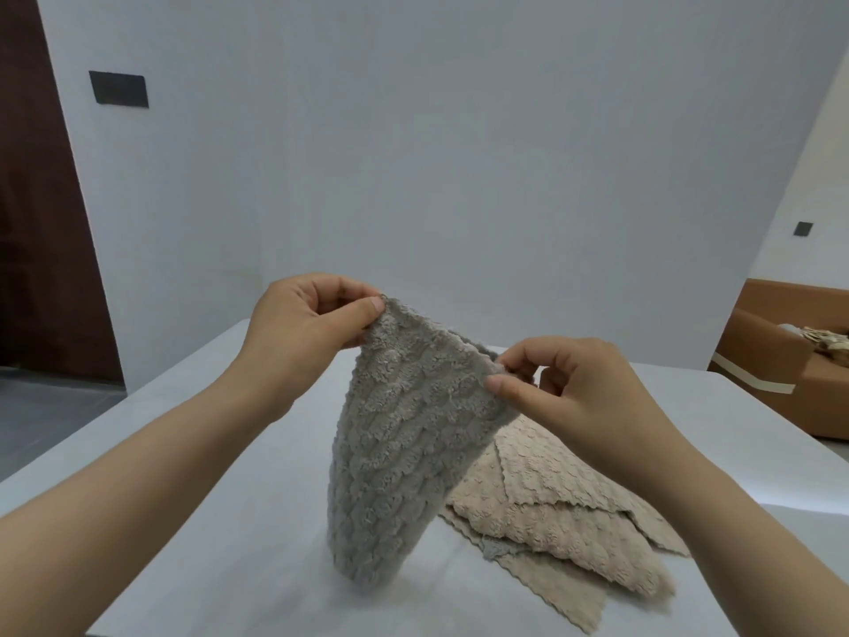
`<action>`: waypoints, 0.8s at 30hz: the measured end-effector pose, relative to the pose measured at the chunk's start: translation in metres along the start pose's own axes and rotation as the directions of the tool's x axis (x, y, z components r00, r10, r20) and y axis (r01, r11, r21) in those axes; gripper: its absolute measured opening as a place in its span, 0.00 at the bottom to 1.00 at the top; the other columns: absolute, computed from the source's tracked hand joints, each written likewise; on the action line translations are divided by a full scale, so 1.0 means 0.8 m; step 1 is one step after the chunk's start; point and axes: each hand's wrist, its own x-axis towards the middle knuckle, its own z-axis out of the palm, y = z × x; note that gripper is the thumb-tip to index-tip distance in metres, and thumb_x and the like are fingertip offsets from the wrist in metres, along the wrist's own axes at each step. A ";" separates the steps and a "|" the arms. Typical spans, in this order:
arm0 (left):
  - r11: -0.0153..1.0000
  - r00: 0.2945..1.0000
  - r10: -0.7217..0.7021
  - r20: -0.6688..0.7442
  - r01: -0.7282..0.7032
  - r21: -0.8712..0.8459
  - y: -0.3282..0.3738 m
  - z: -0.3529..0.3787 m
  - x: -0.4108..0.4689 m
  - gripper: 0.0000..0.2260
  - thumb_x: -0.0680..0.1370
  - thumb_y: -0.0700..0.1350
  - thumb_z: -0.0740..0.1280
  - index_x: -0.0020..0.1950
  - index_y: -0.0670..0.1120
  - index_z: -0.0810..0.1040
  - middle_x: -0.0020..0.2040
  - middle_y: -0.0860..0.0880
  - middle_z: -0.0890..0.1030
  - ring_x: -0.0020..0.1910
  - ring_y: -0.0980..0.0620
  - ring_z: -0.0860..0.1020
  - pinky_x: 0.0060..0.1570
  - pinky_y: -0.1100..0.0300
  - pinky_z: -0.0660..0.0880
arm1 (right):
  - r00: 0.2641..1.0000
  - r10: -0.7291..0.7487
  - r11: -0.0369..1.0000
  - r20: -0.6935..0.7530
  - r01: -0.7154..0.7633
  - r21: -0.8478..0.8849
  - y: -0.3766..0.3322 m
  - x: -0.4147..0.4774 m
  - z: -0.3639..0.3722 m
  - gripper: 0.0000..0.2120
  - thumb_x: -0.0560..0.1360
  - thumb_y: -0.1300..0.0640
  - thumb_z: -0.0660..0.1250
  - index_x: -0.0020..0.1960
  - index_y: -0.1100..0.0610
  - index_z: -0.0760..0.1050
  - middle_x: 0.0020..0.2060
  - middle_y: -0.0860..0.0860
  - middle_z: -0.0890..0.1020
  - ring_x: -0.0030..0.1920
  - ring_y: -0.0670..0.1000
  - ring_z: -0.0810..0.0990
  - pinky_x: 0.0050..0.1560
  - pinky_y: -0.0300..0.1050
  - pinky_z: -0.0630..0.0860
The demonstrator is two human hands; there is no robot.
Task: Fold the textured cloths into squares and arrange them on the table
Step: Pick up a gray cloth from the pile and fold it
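Observation:
A grey textured cloth [395, 457] hangs above the white table [220, 521], its lower end near the tabletop. My left hand [303, 324] pinches its upper left corner between thumb and fingers. My right hand [569, 388] pinches the upper right corner, a little lower than the left. Behind and to the right of the grey cloth lies a loose pile of beige textured cloths [565, 517] with scalloped edges. A small bit of grey fabric [498, 550] pokes out from under the pile.
A white wall stands right behind the table. A dark wooden door [41, 223] is at the far left. A brown sofa [790, 356] with some items on it sits at the right, past the table's edge.

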 end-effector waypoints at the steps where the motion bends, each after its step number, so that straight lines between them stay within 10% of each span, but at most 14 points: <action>1: 1.000 1.000 0.004 -0.013 -0.004 0.012 -0.002 -0.002 0.001 0.04 0.74 0.38 0.70 0.41 0.45 0.83 0.39 0.44 0.83 0.39 0.51 0.80 0.47 0.59 0.81 | 1.000 -0.008 0.999 0.004 0.008 -0.032 0.002 0.000 0.000 0.08 0.73 0.54 0.71 0.36 0.53 0.79 0.22 0.38 0.72 0.23 0.44 0.66 0.27 0.29 0.62; 8: 0.999 0.998 0.027 -0.057 -0.024 0.046 -0.013 -0.010 0.003 0.06 0.75 0.37 0.68 0.40 0.45 0.81 0.37 0.44 0.81 0.36 0.51 0.78 0.43 0.63 0.81 | 0.997 -0.052 0.991 -0.062 0.044 -0.129 0.007 0.004 -0.004 0.04 0.73 0.54 0.71 0.39 0.51 0.81 0.35 0.44 0.82 0.41 0.44 0.80 0.38 0.37 0.77; 24: 0.993 0.989 0.119 -0.091 -0.118 0.020 -0.018 -0.004 -0.005 0.09 0.76 0.36 0.66 0.40 0.48 0.79 0.36 0.49 0.81 0.36 0.54 0.78 0.46 0.57 0.79 | 0.983 0.076 0.993 -0.165 -0.059 0.106 0.003 0.005 -0.010 0.11 0.71 0.63 0.74 0.51 0.51 0.82 0.41 0.45 0.84 0.39 0.42 0.83 0.43 0.32 0.78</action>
